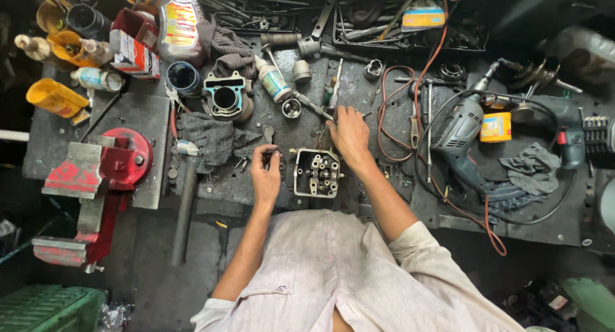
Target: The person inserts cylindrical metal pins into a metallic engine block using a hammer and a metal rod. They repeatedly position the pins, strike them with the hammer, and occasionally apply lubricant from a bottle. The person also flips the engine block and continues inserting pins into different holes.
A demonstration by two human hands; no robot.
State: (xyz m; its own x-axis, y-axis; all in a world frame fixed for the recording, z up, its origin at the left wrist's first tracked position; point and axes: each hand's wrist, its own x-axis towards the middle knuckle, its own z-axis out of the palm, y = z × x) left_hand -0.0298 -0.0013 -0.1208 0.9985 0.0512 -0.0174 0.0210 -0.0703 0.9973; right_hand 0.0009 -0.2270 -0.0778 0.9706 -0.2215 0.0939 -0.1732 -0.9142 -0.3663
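The cylinder head (316, 172) is set on the dark surface (397, 204) close to its near edge, just in front of the person, with its long axis running away from that edge and its valve side turned up. It is flanked by the two hands: the left hand (265, 172) is held just beside its left wall, the grip pinched on a small dark part (271, 153) too small to be made out; the right hand (349, 134) is laid at its far right corner, fingers curled down, and what its grip holds cannot be told. Little bare room is left; a grey rag (214, 138) lies to the left, an electric drill (458, 136) and looped orange cable (391, 124) to the right. A wire tray (410, 31) at the far edge is filled with spanners and tools.
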